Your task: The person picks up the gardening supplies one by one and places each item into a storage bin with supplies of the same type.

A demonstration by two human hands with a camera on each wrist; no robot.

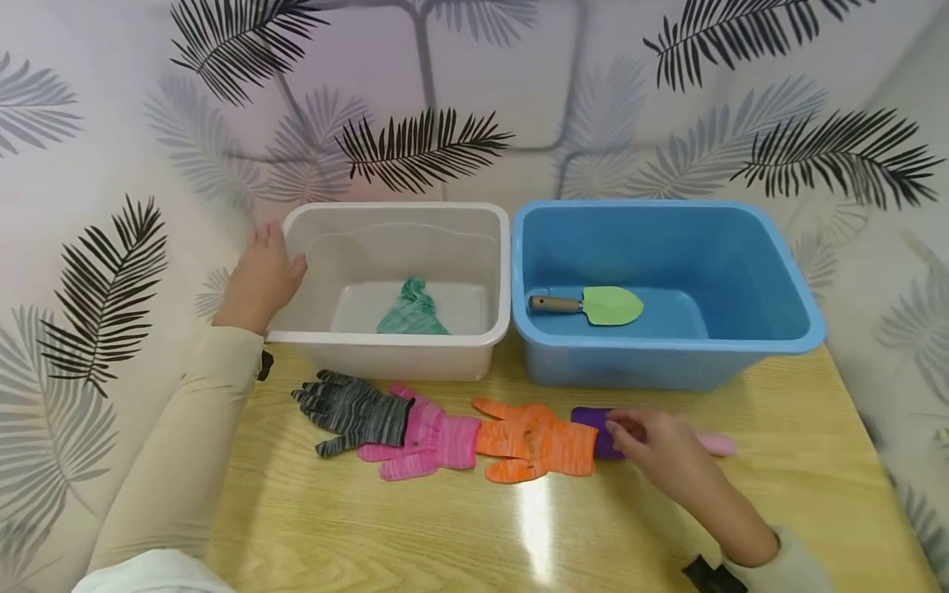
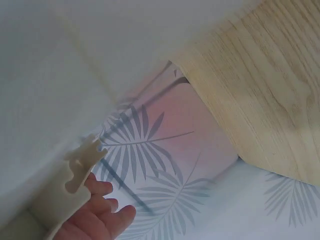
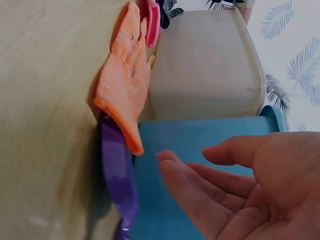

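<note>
My left hand (image 1: 261,278) is at the left rim of a white bin (image 1: 400,339), its fingers loosely bent in the left wrist view. Crumpled inside that bin is a green glove (image 1: 413,309). Over a purple-bladed trowel (image 1: 593,422) with a pink handle, my right hand (image 1: 660,449) hovers near the cuff of an orange glove (image 1: 530,441). The right wrist view shows a gap between its thumb and fingers, with nothing held. A pink glove (image 1: 433,441) and a dark grey glove (image 1: 359,412) continue the overlapping row to the left.
A blue bin (image 1: 667,342) stands right of the white one, with a green trowel (image 1: 611,305) with a wooden handle lying in it. Both bins sit at the back of the wooden table (image 1: 371,527). Behind hangs a leaf-patterned cloth (image 1: 474,82).
</note>
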